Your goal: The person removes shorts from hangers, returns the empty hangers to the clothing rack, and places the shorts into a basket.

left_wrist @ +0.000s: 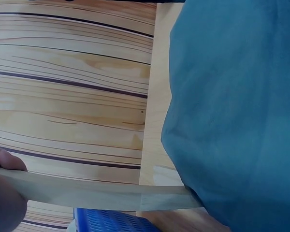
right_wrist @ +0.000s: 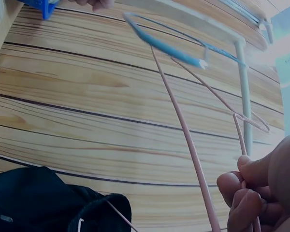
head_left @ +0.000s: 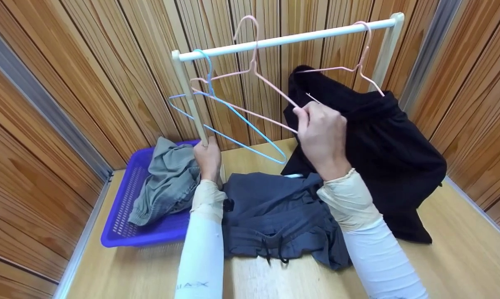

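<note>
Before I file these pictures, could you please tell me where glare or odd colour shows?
Head view: pale glare on the table at the bottom centre; left wrist view: the basket looks blue, though purple in the head view; right wrist view: a washed-out glow at the upper right, beside the rack, and the black garment shows little detail.

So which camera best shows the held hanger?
The head view: the held hanger shows its hook and most of its frame, though the right hand's grip covers one end. The right wrist view brings that grip closer but cuts off the hanger's near end. The left wrist view doesn't show it.
</note>
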Available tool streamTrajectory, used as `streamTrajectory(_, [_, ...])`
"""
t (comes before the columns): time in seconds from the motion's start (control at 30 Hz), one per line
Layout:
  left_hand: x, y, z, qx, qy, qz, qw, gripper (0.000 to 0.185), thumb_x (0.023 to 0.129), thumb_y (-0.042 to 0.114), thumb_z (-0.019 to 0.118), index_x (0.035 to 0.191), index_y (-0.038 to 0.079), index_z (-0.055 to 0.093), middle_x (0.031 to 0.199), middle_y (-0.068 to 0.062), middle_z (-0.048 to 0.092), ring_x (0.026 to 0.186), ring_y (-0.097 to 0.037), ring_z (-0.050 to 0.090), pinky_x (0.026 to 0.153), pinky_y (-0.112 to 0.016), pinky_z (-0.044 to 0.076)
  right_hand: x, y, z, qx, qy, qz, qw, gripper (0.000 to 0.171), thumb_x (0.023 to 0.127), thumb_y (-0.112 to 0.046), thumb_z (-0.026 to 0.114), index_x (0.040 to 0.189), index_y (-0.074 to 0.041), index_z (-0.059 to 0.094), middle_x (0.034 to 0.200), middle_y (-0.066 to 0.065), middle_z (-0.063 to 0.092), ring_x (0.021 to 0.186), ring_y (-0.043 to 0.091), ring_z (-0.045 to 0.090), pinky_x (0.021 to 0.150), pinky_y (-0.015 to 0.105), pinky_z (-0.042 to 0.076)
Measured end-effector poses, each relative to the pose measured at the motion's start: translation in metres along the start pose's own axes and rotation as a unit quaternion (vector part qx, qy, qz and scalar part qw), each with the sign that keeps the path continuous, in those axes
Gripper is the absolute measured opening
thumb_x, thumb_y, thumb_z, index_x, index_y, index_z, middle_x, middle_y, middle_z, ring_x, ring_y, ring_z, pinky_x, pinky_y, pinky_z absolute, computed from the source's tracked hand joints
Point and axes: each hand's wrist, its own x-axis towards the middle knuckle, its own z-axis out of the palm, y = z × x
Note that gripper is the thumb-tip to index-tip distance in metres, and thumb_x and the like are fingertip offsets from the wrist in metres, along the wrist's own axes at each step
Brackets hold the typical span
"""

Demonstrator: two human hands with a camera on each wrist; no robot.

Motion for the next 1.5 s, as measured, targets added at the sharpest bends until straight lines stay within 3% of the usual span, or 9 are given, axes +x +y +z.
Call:
streamTrajectory(0.53, [-0.002,0.005,0.005,-0.021,-0.003,0.012,0.9997,0.048,0.095,0.014,0.057,0.056,0.022,0.031,0.057,0.011,0.024,0.058,-0.011,0.022,0.058,-0.028,0.019,-0.014,-0.010,0.020,-0.005,-0.032,-0.029,0.999,0.031,0.102,-0.023,0.070,0.081,0.000,0.071,0.071,0.017,0.070,0.069,0.039,0.071,0.064,0.056,0.055])
streamTrajectory(0.87, [-0.001,0.006,0.006,-0.021,-0.011,0.016,0.9996,0.049,0.097,0.013,0.058,0.056,0.021,0.032,0.057,0.012,0.024,0.057,-0.011,0.023,0.058,-0.028,0.019,-0.017,-0.009,0.021,-0.009,-0.049,-0.024,0.998,0.029,0.102,-0.021,0.069,0.082,0.000,0.071,0.072,0.017,0.070,0.069,0.038,0.071,0.066,0.055,0.057])
streamTrajectory(1.13, [-0.002,0.007,0.003,-0.018,-0.010,0.001,0.9998,0.048,0.097,0.013,0.057,0.056,0.021,0.033,0.057,0.011,0.024,0.058,-0.011,0.023,0.058,-0.028,0.020,-0.017,-0.009,0.021,-0.006,-0.054,-0.018,0.998,0.029,0.103,-0.021,0.068,0.082,-0.001,0.072,0.073,0.016,0.071,0.070,0.037,0.072,0.065,0.053,0.057])
streamTrajectory(1.3, [-0.002,0.006,0.003,-0.015,-0.015,0.012,0.9997,0.048,0.097,0.013,0.057,0.056,0.021,0.032,0.056,0.012,0.025,0.057,-0.011,0.023,0.057,-0.027,0.020,-0.017,-0.010,0.021,-0.004,-0.053,-0.014,0.998,0.025,0.100,-0.018,0.069,0.082,-0.001,0.073,0.074,0.016,0.072,0.070,0.038,0.072,0.066,0.054,0.058])
streamTrajectory(1.5, [-0.002,0.006,0.002,-0.009,-0.020,0.011,0.9997,0.047,0.098,0.015,0.056,0.057,0.020,0.035,0.057,0.011,0.026,0.058,-0.012,0.026,0.059,-0.028,0.022,-0.017,-0.011,0.019,0.001,-0.051,-0.008,0.999,0.018,0.098,-0.017,0.071,0.090,0.000,0.075,0.078,0.016,0.075,0.072,0.035,0.073,0.069,0.053,0.059])
